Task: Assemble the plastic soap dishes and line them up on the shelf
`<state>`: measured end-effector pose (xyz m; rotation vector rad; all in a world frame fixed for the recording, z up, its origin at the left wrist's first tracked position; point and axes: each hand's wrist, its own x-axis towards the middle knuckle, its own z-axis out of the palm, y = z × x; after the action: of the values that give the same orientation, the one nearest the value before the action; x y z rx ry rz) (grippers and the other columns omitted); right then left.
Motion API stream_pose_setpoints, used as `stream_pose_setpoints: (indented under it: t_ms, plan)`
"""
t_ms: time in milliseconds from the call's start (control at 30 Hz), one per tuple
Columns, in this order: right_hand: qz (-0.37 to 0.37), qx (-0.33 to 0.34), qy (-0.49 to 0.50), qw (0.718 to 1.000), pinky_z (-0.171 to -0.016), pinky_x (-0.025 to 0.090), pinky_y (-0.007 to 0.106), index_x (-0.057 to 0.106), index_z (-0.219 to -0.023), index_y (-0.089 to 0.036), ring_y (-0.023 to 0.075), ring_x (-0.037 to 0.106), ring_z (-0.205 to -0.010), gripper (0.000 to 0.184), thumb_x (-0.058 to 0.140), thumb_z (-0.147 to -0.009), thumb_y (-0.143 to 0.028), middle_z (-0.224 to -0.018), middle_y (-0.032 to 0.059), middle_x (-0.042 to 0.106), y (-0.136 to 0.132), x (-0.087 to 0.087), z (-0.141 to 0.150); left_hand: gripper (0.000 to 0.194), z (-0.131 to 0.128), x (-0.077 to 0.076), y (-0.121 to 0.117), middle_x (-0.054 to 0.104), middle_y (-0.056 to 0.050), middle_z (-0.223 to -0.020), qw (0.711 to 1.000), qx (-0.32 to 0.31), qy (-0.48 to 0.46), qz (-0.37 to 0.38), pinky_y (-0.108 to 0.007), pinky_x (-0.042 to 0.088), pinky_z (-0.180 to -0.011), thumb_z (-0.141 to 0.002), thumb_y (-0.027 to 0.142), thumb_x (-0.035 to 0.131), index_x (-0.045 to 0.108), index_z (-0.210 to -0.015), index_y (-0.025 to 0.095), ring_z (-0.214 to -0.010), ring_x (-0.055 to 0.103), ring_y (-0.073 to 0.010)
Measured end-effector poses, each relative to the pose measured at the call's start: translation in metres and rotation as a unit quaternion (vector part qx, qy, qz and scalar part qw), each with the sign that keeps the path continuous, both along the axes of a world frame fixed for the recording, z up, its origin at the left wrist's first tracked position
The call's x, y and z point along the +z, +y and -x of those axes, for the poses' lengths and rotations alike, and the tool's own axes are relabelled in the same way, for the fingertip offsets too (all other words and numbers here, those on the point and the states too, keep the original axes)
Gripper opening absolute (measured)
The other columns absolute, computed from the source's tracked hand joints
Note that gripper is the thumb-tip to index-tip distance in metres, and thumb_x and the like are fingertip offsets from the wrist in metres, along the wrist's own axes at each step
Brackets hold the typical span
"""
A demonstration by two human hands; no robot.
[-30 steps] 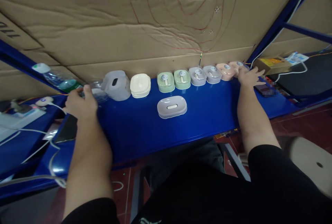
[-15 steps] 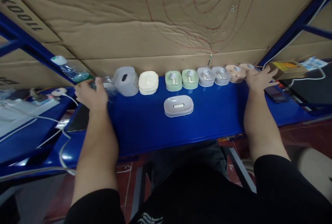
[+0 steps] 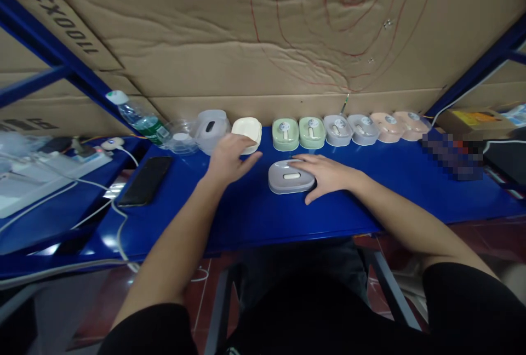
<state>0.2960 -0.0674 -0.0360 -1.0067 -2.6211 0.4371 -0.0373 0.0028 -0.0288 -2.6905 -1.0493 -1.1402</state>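
Observation:
An oval grey-lilac lidded box (image 3: 283, 182) with a white bar on its lid lies near the middle of the blue table. My right hand (image 3: 324, 176) is at its right end, fingers apart over the lid's edge; whether it touches cannot be told. My left hand (image 3: 230, 162), also open, hovers left of the box, partly in front of the stacked cream lids (image 3: 246, 125) and a greyish translucent container (image 3: 211, 127). Behind stands a row of small lidded boxes: green ones (image 3: 285, 138), lilac ones (image 3: 338, 135) and peach ones (image 3: 387, 131).
At the left back lie a water bottle (image 3: 142, 119) and clear plastic containers (image 3: 181, 138). A black phone (image 3: 146, 181) rests near a white power strip (image 3: 78, 171) with cables. A cardboard panel (image 3: 184, 64) rises behind the table (image 3: 255, 218); a small carton (image 3: 472, 125) stands right.
Both hands have come inward from the two ends of the row, the right to the oval box, the left to beside the cream lids. The view has shifted slightly.

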Motion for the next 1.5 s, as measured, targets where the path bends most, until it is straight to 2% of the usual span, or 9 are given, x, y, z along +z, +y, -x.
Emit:
stream_pose_setpoints:
  t_ms: [100, 233, 333, 600, 867, 1067, 1267, 1367, 1500]
  plan:
    - [0.007, 0.001, 0.019, 1.000, -0.121, 0.048, 0.064, 0.046, -0.166, -0.031, 0.0429, 0.054, -0.150, 0.114, 0.090, -0.070, -0.073, -0.166, 0.0132, 0.055, 0.001, -0.007, -0.001, 0.048, -0.015, -0.003, -0.008, 0.079, -0.010, -0.117, 0.996, -0.081, 0.033, 0.020, -0.050, 0.055, -0.103, -0.100, 0.066, 0.060, 0.073, -0.118, 0.024, -0.113, 0.073, -0.0299]
    - [0.022, -0.029, 0.055, 0.998, -0.122, 0.050, 0.061, 0.038, -0.171, -0.029, 0.0407, 0.057, -0.148, 0.114, 0.089, -0.076, -0.066, -0.164, 0.0140, 0.055, 0.005, -0.013, -0.003, 0.078, -0.019, -0.007, -0.011, 0.075, -0.014, -0.133, 0.986, -0.139, 0.067, 0.057, -0.052, 0.056, -0.108, -0.089, 0.085, 0.063, 0.068, -0.137, 0.023, -0.124, 0.071, -0.0332]
    - [0.023, -0.057, 0.084, 0.995, -0.122, 0.050, 0.063, 0.034, -0.173, -0.031, 0.0423, 0.057, -0.147, 0.116, 0.088, -0.076, -0.066, -0.165, 0.0138, 0.054, 0.007, -0.019, -0.002, 0.095, -0.022, -0.008, -0.015, 0.071, -0.017, -0.142, 0.979, -0.166, 0.086, 0.086, -0.053, 0.057, -0.110, -0.080, 0.089, 0.072, 0.062, -0.147, 0.023, -0.129, 0.070, -0.0358]
    - [-0.008, -0.073, 0.156, 0.985, -0.123, 0.046, 0.069, 0.037, -0.171, -0.029, 0.0461, 0.052, -0.152, 0.113, 0.085, -0.079, -0.072, -0.167, 0.0172, 0.052, 0.013, -0.029, -0.005, 0.090, -0.030, -0.010, -0.022, 0.058, -0.017, -0.160, 0.976, -0.143, 0.073, 0.147, -0.058, 0.050, -0.122, -0.085, 0.063, 0.082, 0.051, -0.159, 0.024, -0.146, 0.059, -0.0378]
    - [-0.007, -0.069, 0.181, 0.981, -0.119, 0.051, 0.067, 0.039, -0.170, -0.034, 0.0447, 0.059, -0.145, 0.106, 0.085, -0.081, -0.069, -0.164, 0.0123, 0.056, 0.011, -0.032, -0.002, 0.107, -0.029, -0.014, -0.018, 0.057, -0.020, -0.159, 0.972, -0.156, 0.053, 0.167, -0.063, 0.050, -0.120, -0.077, 0.075, 0.086, 0.045, -0.163, 0.025, -0.144, 0.058, -0.0412]
    - [-0.040, -0.080, 0.184, 0.979, -0.117, 0.053, 0.069, 0.045, -0.166, -0.032, 0.0456, 0.059, -0.145, 0.105, 0.089, -0.077, -0.068, -0.163, 0.0149, 0.057, 0.010, -0.033, -0.001, 0.097, -0.030, -0.013, -0.021, 0.055, -0.018, -0.161, 0.971, -0.166, 0.026, 0.171, -0.063, 0.048, -0.122, -0.084, 0.066, 0.083, 0.044, -0.164, 0.027, -0.146, 0.056, -0.0397]
    - [-0.026, -0.085, 0.200, 0.976, -0.110, 0.058, 0.066, 0.048, -0.162, -0.033, 0.0429, 0.067, -0.136, 0.095, 0.085, -0.082, -0.068, -0.157, 0.0132, 0.064, 0.010, -0.033, -0.001, 0.112, -0.029, -0.013, -0.021, 0.050, -0.018, -0.166, 0.967, -0.174, 0.031, 0.185, -0.066, 0.048, -0.122, -0.074, 0.059, 0.092, 0.038, -0.167, 0.030, -0.150, 0.053, -0.0432]
    - [-0.023, -0.099, 0.219, 0.970, -0.110, 0.058, 0.064, 0.051, -0.160, -0.032, 0.0422, 0.069, -0.134, 0.092, 0.083, -0.082, -0.069, -0.154, 0.0131, 0.066, 0.009, -0.031, -0.001, 0.130, -0.030, -0.014, -0.022, 0.047, -0.022, -0.167, 0.965, -0.163, 0.005, 0.205, -0.068, 0.049, -0.120, -0.069, 0.060, 0.096, 0.025, -0.173, 0.026, -0.150, 0.052, -0.0469]
    - [-0.069, -0.126, 0.285, 0.947, -0.112, 0.056, 0.064, 0.055, -0.154, -0.028, 0.0421, 0.068, -0.133, 0.088, 0.082, -0.082, -0.071, -0.149, 0.0154, 0.067, 0.012, -0.029, -0.008, 0.136, -0.025, -0.011, -0.020, 0.062, -0.022, -0.153, 0.961, -0.165, -0.010, 0.224, -0.066, 0.051, -0.119, -0.073, 0.059, 0.094, 0.013, -0.175, 0.023, -0.142, 0.061, -0.0449]
